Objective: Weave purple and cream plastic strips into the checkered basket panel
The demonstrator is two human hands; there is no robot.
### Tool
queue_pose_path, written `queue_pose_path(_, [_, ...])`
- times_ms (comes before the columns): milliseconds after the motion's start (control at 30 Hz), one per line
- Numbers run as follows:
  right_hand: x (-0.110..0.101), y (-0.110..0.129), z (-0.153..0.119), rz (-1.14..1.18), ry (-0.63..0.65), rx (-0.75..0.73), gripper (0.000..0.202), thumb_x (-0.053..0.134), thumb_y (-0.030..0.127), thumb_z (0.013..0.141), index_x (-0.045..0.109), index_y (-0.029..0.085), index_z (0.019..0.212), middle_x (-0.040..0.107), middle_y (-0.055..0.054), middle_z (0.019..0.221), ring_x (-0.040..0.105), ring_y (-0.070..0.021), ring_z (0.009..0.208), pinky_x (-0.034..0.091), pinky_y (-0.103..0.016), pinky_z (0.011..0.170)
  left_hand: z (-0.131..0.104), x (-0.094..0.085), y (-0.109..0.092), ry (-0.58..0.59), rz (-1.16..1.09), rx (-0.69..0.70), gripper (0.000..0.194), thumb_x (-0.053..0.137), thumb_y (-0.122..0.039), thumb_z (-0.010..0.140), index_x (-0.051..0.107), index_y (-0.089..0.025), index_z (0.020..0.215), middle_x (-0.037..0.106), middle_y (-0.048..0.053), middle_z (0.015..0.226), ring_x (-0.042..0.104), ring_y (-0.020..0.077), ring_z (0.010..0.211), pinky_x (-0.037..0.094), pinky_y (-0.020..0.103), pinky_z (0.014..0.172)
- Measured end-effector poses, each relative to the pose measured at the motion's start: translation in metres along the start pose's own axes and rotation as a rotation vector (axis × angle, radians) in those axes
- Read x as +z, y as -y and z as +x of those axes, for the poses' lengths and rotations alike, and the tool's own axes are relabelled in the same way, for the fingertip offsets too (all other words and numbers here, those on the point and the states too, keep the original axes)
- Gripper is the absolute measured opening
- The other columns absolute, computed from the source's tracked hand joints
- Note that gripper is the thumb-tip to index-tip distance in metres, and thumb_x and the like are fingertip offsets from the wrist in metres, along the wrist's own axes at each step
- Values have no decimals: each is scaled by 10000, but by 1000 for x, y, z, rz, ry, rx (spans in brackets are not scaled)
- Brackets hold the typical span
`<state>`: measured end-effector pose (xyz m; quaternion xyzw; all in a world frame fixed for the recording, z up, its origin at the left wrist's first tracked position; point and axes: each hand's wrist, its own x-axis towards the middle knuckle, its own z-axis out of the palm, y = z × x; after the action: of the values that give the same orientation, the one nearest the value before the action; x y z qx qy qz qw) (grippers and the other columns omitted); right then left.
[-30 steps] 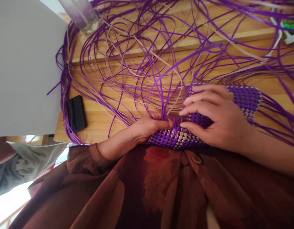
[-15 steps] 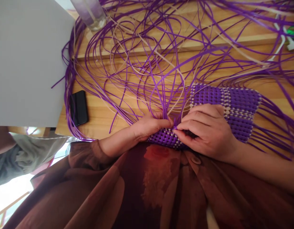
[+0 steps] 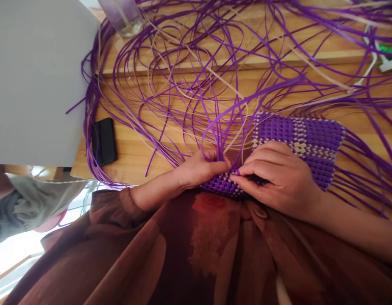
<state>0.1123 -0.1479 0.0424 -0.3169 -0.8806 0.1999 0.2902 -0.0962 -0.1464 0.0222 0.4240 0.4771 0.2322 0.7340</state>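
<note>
Worktop (image 3: 132, 163) of pale wood spreads across most of my feed, with purple and cream strips (image 3: 91, 99) looped and tangled over it, many of them running in toward the work. Beyond the right hand lies a woven panel (image 3: 319, 131), flat on the wood, purple crossed by cream lines, loose ends fanning from its far and right edges.

Of the two hands, the right hand (image 3: 278, 173) has changed most: a second ago I had it spread wide over the weave, and now it is drawn in, thumb and fingertip nearly meeting, with more of the panel uncovered behind it. I read that as a shift from reaching about to close work on a single strand; whether it is tightening or tucking I cannot tell. The left hand (image 3: 197, 167) has kept its place, thumb pressed down on the woven band (image 3: 219, 184), with strips rising beside that thumb.

That band lies directly under both hands, against the wearer's clothing; the right hand hides whether it joins the panel. Smallest of all, a purple strand (image 3: 236, 172) sits pinched in the right fingertips at the band's upper edge, just beside the left thumb.
</note>
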Motion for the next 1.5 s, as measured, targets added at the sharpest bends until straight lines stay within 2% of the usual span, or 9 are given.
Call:
queue_pose_path(100, [-2, 3, 2, 87, 32, 27, 116, 695, 173, 834, 612, 188, 755, 638, -29, 735, 556, -182, 749, 435, -362, 755, -2, -2, -2, -18, 110, 41, 202, 683, -316, 771, 670, -115, 773, 605, -5, 702, 498, 95, 642, 381, 241, 651])
queue_pose_path(267, [-16, 9, -4, 172, 248, 104, 158, 664, 160, 832, 557, 189, 719, 574, 0, 687, 490, -154, 715, 395, -320, 696, -5, -7, -8, 56, 173, 39, 214, 665, -332, 806, 670, -119, 794, 593, -8, 686, 485, 93, 616, 374, 239, 615])
queue_pose_path(500, [-9, 6, -7, 216, 132, 98, 51, 695, 215, 879, 676, 185, 916, 689, -25, 887, 602, -145, 865, 458, -295, 824, 2, -6, -2, 42, 189, 122, 218, 631, -336, 836, 642, -120, 808, 577, -11, 691, 482, 96, 628, 378, 241, 626])
queue_pose_path(667, [-10, 10, -6, 147, 253, 143, 157, 606, 223, 925, 635, 181, 777, 657, -24, 780, 572, -161, 772, 441, -331, 756, -1, -5, 0, -84, 333, 184, 219, 634, -338, 850, 639, -126, 796, 547, -17, 698, 452, 98, 653, 359, 240, 621])
queue_pose_path(800, [-12, 13, -11, 202, 301, 271, 144, 606, 260, 927, 644, 202, 801, 669, -12, 795, 594, -160, 775, 451, -327, 734, -2, -5, 3, -56, 188, 127, 275, 685, -394, 835, 638, -127, 787, 534, -28, 667, 440, 84, 615, 352, 235, 597])
queue_pose_path(967, [-7, 14, -15, 281, 126, 260, 21, 683, 216, 873, 665, 211, 884, 716, -8, 927, 656, -142, 892, 496, -278, 838, 3, -4, 7, 76, -147, -18, 302, 797, -378, 741, 699, -125, 874, 669, 18, 764, 575, 101, 655, 444, 251, 657])
queue_pose_path(1067, [-6, 16, -13, 303, 109, 315, 23, 672, 226, 887, 679, 230, 908, 728, 21, 891, 667, -121, 825, 497, -249, 782, 6, 0, 7, 41, -188, -48, 262, 828, -324, 686, 697, -118, 780, 664, 15, 704, 573, 98, 615, 438, 247, 623])
queue_pose_path(1400, [-6, 16, -3, 504, 375, 544, 161, 599, 295, 916, 594, 208, 781, 638, 43, 617, 586, -105, 554, 435, -227, 544, 7, 3, 9, -39, -85, 75, 272, 834, -330, 665, 680, -114, 724, 629, -1, 653, 531, 90, 606, 424, 247, 626])
queue_pose_path(1500, [-13, 13, 1, 445, 412, 498, 188, 584, 333, 934, 634, 213, 798, 655, 34, 639, 599, -108, 573, 434, -230, 555, 8, 0, 10, -8, -81, 75, 262, 812, -342, 702, 690, -118, 760, 634, -4, 679, 530, 85, 613, 424, 244, 639])
